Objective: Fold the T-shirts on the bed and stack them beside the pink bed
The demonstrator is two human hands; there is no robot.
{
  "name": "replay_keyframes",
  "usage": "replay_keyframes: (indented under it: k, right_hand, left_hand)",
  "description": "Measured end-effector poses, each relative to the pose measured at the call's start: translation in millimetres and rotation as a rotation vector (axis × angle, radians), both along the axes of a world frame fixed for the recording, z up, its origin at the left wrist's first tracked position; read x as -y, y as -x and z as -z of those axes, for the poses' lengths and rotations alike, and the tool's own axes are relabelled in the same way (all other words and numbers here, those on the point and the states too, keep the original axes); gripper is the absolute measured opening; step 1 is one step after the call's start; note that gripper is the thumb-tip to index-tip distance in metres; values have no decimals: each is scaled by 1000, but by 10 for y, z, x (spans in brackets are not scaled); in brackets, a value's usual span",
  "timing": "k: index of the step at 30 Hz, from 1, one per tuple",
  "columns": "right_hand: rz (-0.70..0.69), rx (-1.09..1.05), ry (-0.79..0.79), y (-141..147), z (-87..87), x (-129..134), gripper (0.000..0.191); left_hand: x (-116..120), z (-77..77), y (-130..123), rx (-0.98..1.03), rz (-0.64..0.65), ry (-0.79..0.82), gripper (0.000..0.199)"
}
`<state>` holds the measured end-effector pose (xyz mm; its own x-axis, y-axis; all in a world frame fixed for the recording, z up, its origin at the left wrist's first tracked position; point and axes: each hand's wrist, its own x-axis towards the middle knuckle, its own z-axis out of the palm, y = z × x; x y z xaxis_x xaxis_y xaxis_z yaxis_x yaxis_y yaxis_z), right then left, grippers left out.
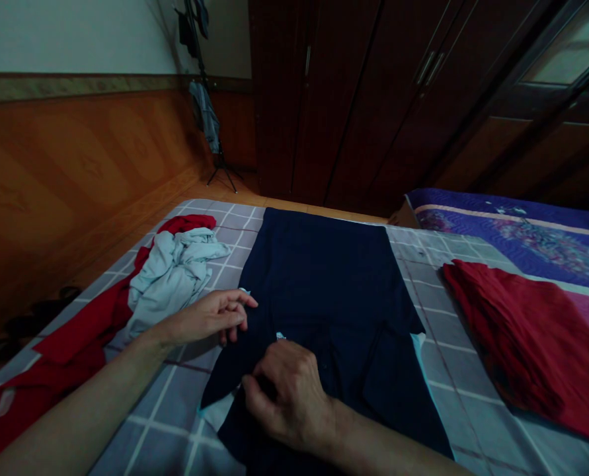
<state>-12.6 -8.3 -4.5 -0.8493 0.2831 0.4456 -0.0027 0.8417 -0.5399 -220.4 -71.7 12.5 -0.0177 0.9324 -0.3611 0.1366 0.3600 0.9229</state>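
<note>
Checked bed sheet (437, 264) w/ navy garment (334, 284), red cloth (527, 330), pale shirt (170, 277) on red garment (76, 337)

You find nothing readable here: no print, label, brand or number shows on the dark garment (324, 291) under your hands, nor on the other cloths lying to either side of your grip.
</note>
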Motion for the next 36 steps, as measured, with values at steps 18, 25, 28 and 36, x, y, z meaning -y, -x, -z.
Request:
replay_keyframes:
  k: [18,25,28,36]
  right_hand:
    - [-381,235,-363,-8,24,17,19]
    - [-415,234,-346,-17,-67,29,13]
    - [-434,246,-357,-19,-90,24,13]
    - [-485,259,-355,-22,-69,43,20]
  left_hand:
    - [-45,155,-63,-1023,103,-480,22]
    - [-41,161,-42,-1072,5,-484,29]
    - [-47,157,-42,-1083,-7,-505,28]
    - [-31,131,-83,-1129,129,-463,37]
